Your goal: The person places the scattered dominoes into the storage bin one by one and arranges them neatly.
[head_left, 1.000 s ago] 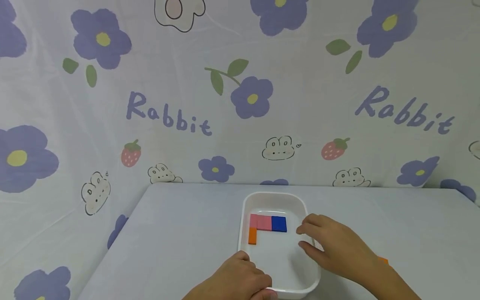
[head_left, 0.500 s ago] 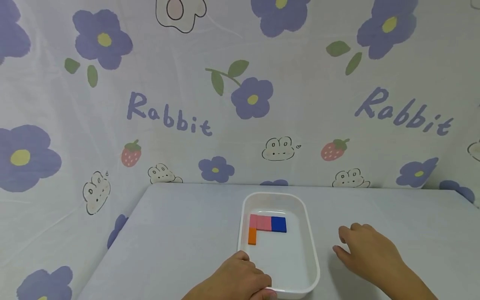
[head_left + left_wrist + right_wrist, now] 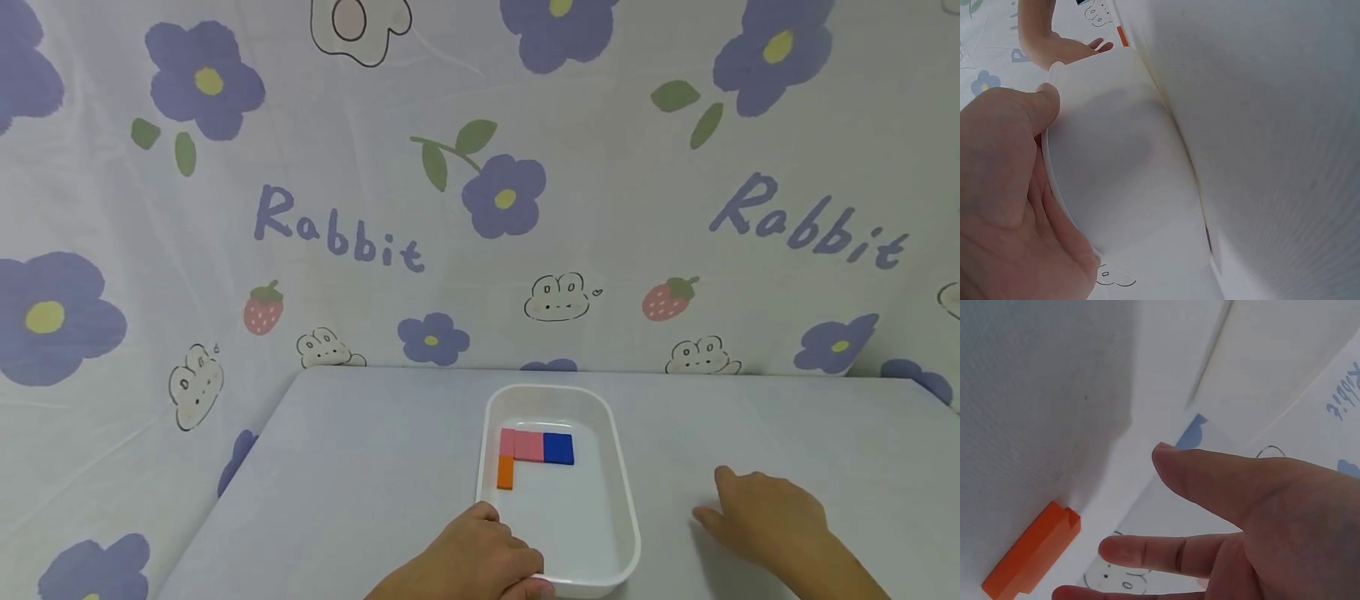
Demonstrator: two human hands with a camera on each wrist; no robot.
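Observation:
My left hand (image 3: 468,554) grips the near left rim of a white rectangular tray (image 3: 626,500); in the left wrist view its thumb lies over the edge of the tray wall (image 3: 1116,175). Inside the tray, flat tiles lie together: two pink tiles (image 3: 528,446), a blue square tile (image 3: 558,448) and an orange tile (image 3: 506,472) below the left pink one. To the right of the tray, my right hand (image 3: 772,517) is over the table with fingers spread and nothing held. In the right wrist view, orange blocky pieces (image 3: 1035,550) lie on the table near its fingertips, hidden in the head view.
A pale cloth covers the table (image 3: 360,467), which ends at a back edge. Behind it hangs a white curtain (image 3: 480,100) printed with purple flowers, rabbits and strawberries.
My right hand has moved from over the tray's right rim out to the right above the table. The left hand, tray and tiles stay where they were.

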